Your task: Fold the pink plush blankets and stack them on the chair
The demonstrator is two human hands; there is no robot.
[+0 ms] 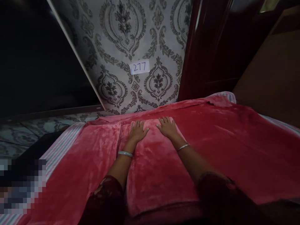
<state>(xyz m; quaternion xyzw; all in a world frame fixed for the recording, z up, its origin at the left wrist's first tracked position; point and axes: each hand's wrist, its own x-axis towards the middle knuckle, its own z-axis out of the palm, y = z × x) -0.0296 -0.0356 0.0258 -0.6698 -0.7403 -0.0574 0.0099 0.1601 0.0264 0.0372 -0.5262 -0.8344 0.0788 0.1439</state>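
A folded strip of red plush blanket [159,168] runs lengthwise in front of me, lying on a wider spread of the same red plush [234,147]. My left hand [138,131] rests flat near the strip's far left corner, fingers spread. Close to the far right corner, my right hand [167,126] also lies flat with its fingers apart. Both palms press on the fabric, and neither hand grips it. A bangle circles each wrist.
Striped fabric edging [63,143] shows along the left side. Behind stands a patterned wallpapered wall [158,40] bearing a paper label [140,66] reading 277. A dark screen [42,56] is at left, a dark red door [211,47] and a brown panel [269,72] at right.
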